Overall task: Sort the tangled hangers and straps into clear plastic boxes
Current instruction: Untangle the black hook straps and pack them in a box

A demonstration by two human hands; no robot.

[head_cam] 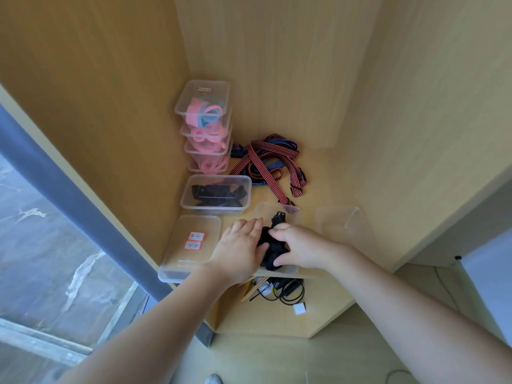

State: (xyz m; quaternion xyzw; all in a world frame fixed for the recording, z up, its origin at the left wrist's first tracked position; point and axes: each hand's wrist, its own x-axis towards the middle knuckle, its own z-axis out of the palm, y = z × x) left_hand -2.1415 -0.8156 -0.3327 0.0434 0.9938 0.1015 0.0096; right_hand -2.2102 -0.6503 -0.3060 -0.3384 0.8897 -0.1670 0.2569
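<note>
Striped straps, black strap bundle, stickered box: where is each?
Striped straps (pixel 273 151): head view, on a red-striped band.
Black strap bundle (pixel 273 249): head view, on its dark middle fabric.
Stickered box (pixel 191 263): head view, on its lid.

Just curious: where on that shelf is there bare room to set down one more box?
Bare wood lies right of the striped straps and behind the clear lid. The left is crowded: stacked boxes of pink bands, two lidded boxes in front, then the left hand and right hand on the black straps in the open box.
</note>
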